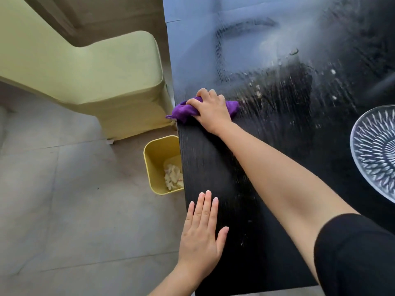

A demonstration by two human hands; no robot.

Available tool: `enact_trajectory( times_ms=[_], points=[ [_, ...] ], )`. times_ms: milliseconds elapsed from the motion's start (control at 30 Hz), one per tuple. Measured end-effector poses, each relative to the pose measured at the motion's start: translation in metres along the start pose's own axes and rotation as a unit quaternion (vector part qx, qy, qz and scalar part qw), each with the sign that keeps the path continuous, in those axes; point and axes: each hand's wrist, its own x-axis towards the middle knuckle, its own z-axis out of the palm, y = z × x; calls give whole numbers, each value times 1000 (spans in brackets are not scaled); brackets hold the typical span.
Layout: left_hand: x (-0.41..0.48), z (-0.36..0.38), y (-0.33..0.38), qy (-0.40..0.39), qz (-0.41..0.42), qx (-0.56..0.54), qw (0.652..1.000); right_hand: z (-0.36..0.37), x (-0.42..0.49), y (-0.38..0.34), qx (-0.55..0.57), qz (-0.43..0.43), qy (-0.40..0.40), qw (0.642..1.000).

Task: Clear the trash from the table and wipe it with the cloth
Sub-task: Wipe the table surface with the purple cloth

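Trash lies in the yellow bin [159, 165] left of the table [213, 167]; the right hand [210, 111] clamps the purple cloth [183, 108] at its left edge mid-wipe, crumbs [258, 92] remaining farther right, while the left hand [202, 231] rests flat, fingers together, near.

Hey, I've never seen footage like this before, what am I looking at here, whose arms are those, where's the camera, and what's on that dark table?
There is no machine here. One camera is worn on a person's head, looking forward and down, so the two arms belong to the wearer.

The right hand reaches forward and presses a bunched purple cloth onto the black table, close to its left edge. The left hand lies flat and open at the table's edge, holding nothing.

On the table you can see wet wipe streaks and a few pale crumbs beyond the cloth, so some wiping seems left to do. A patterned glass plate sits at the right edge of the picture.

On the floor beside the table stands a yellow bin with pale scraps in it, and behind it a chair in a light green cover.
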Motion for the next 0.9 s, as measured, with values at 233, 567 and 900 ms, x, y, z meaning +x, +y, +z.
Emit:
enact_trajectory(
  times_ms=[233,567,900],
  points=[
    [0,-2,-1,3,4,-23,1000,-3,-138,24,-10,-107,-21,994],
    [30,-50,6,34,-49,-343,937,-22,-296,2,92,-4,-93,991],
    [73,-76,46,-260,77,-168,948,-57,-315,44,67,118,-95,986]
  ],
)
